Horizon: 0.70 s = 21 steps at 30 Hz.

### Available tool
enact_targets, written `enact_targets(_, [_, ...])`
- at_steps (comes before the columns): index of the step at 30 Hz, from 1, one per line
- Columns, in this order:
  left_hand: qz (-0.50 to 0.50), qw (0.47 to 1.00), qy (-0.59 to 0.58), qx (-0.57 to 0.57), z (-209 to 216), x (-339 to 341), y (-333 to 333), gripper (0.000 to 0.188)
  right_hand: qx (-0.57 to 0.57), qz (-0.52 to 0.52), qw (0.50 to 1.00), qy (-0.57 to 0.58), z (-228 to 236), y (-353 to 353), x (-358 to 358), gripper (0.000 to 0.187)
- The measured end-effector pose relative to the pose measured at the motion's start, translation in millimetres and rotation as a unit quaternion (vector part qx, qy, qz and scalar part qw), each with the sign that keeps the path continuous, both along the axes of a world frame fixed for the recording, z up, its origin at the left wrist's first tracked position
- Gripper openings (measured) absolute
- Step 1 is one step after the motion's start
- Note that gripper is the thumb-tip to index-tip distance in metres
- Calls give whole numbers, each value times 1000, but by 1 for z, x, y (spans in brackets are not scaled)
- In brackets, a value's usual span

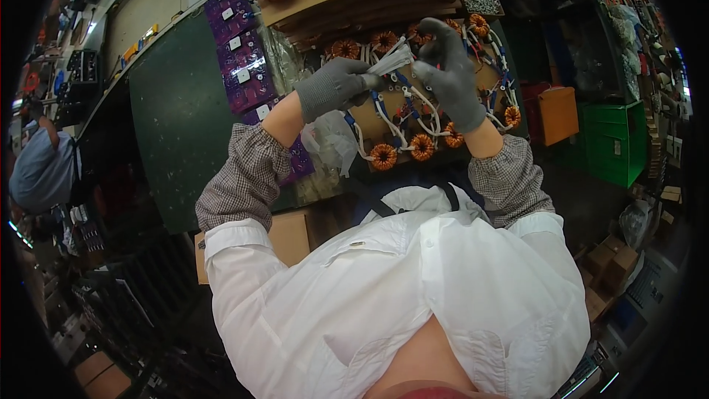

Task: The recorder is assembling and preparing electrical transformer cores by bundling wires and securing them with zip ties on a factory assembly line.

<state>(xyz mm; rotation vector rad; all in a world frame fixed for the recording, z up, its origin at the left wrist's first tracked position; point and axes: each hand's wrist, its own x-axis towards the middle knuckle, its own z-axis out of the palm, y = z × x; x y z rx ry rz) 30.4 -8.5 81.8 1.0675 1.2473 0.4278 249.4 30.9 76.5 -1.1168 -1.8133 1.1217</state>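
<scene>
In its grey glove, my left hand (336, 89) is closed round one end of a bundle of thin white strips (394, 61), which fans out toward the right. My right hand (449, 74), gloved alike, is just beyond the bundle's free end, thumb and fingers apart and curved. I cannot make out anything held in it. Below both hands lies a brown cardboard sheet (377, 124) bearing several copper-wound ring coils (422, 147), with white-sleeved leads (391, 127) and blue terminals. My hands hide part of these coils.
Stacked cardboard layers (369, 11) with more coils stand at the far side. Purple circuit boards (244, 66) and clear plastic bags (330, 140) lie on the left over a dark green bench top (173, 103). Right are an orange bin (557, 114) and a green crate (611, 140). Another person (46, 166) is far left.
</scene>
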Motion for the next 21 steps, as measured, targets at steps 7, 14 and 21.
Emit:
enact_targets(7, [-145, 980, -57, 122, -20, 18, 3, 29, 231, 208, 856, -413, 2, -31, -23, 62])
enact_targets(14, [-41, 996, 76, -9, -4, 4, -6, 30, 97, 73, 916, -381, -36, 2, 32, 32])
enact_targets(21, [23, 1000, -14, 1, -34, 66, -19, 33, -439, -50, 893, 90, -48, -16, 15, 15])
